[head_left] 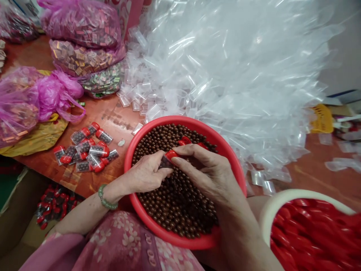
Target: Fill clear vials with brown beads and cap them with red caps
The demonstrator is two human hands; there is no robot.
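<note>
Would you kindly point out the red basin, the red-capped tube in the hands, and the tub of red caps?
red basin (172,120): head view, on its rim.
red-capped tube (171,154): head view, on its cap.
tub of red caps (293,194): head view, on its white rim.

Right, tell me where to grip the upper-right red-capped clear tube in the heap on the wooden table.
Pinch the tube across its clear middle, coming straight down from above. It lies on its side with its long flanks showing and some space around it, so fingers should fit along both flanks. The red cap sits at one end; probably best left free.
</note>
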